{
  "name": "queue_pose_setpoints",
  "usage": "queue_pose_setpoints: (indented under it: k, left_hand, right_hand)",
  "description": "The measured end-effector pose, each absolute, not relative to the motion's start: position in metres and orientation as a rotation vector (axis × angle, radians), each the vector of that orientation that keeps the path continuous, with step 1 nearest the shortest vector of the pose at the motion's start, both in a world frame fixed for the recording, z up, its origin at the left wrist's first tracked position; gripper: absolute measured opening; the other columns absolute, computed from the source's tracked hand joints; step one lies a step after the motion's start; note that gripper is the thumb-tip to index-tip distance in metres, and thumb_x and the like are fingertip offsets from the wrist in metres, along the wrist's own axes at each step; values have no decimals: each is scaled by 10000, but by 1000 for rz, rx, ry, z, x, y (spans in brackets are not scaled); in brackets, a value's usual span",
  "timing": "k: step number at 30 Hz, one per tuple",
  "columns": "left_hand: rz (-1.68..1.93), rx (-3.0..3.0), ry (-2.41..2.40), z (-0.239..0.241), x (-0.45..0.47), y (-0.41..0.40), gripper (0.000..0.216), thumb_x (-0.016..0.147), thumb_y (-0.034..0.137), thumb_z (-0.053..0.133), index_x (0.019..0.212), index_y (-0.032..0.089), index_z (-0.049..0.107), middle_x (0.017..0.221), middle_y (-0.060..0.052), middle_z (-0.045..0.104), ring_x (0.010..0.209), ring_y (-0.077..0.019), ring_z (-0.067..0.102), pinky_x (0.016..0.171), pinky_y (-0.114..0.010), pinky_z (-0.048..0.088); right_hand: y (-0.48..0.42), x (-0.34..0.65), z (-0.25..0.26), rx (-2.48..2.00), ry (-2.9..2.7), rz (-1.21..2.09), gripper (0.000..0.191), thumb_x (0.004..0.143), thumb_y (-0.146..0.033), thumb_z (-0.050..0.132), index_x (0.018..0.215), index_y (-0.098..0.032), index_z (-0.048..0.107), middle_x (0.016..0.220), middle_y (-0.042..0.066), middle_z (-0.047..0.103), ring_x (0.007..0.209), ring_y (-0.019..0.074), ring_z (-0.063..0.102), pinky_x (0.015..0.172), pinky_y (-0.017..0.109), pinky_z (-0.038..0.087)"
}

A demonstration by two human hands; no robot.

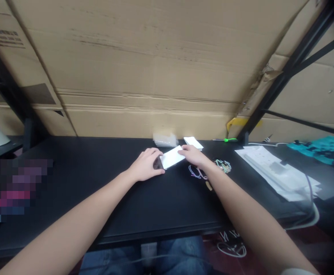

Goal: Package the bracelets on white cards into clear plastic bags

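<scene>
A small white rectangular card (172, 156) lies low over the black tabletop, tilted up to the right, between my two hands. My left hand (147, 165) grips its left end, with the thumb at the near edge and the fingers at the far edge. A dark shiny patch (157, 163) shows inside that grip; whether it is part of the card or a separate piece, I cannot tell. My right hand (194, 154) pinches the card's right end, its thumb on top. Just behind are a clear plastic packet (165, 140) and a stack of white cards (193, 143).
Coiled thin cords (223, 166) and a small tan piece (208, 186) lie by my right forearm. White papers (275, 172) and turquoise items (317, 149) are on the right. A cardboard wall (152, 72) closes off the back, beside black metal posts (291, 70).
</scene>
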State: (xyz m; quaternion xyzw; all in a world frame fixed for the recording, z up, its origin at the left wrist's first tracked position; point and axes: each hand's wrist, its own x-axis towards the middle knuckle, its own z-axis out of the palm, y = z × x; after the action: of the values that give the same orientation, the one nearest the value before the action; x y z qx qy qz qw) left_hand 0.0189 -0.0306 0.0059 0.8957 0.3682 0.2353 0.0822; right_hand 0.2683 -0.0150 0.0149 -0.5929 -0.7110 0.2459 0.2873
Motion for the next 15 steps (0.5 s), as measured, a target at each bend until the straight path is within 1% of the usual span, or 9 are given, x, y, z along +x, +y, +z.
queue_pose_setpoints:
  k: [2, 4, 6, 10, 13, 15]
  left_hand:
    - [758, 2648, 1159, 5, 18, -29, 749, 664, 521, 710, 1306, 243, 442, 1306, -87, 505, 1182, -313, 440, 953, -471, 374]
    - [748, 2615, 1200, 5, 18, -27, 826, 656, 523, 713, 1358, 245, 378, 1307, -99, 508, 1172, -321, 455, 945, -481, 380]
    - [753, 2595, 1220, 5, 18, -27, 794, 670, 506, 703, 1352, 257, 380, 1283, -91, 524, 1137, -312, 481, 917, -473, 401]
    - [842, 2657, 1177, 13, 19, -32, 704, 685, 445, 700, 1305, 265, 421, 1248, -62, 528, 1119, -287, 471, 913, -450, 399]
    - [845, 2727, 1154, 18, 20, -35, 695, 680, 418, 712, 1300, 275, 432, 1237, -54, 521, 1089, -283, 469, 911, -451, 389]
    - [841, 2752, 1148, 20, 21, -37, 705, 680, 417, 715, 1310, 282, 428, 1238, -56, 512, 1079, -284, 465, 909, -453, 383]
  right_hand:
    - [-18, 268, 18, -1509, -1846, 785, 196, 808, -358, 519, 709, -189, 532, 623, 0, 510, 542, 122, 438, 511, 262, 303]
    - [-21, 265, 22, -1454, -1822, 828, 200, 793, -357, 545, 689, -189, 525, 589, -19, 467, 519, 109, 399, 503, 258, 283]
    - [-24, 261, 24, -1404, -1823, 824, 205, 782, -353, 564, 673, -185, 521, 589, -25, 456, 525, 104, 388, 506, 255, 277]
    - [-32, 250, 29, -1360, -1864, 781, 219, 766, -353, 584, 653, -180, 511, 584, -28, 449, 524, 101, 373, 496, 251, 265]
    - [-37, 244, 33, -1364, -1885, 728, 245, 755, -373, 599, 638, -180, 501, 550, -33, 441, 498, 98, 355, 479, 251, 252]
    - [-38, 243, 35, -1358, -1829, 726, 229, 750, -379, 604, 673, -175, 535, 563, -26, 475, 501, 100, 376, 483, 250, 264]
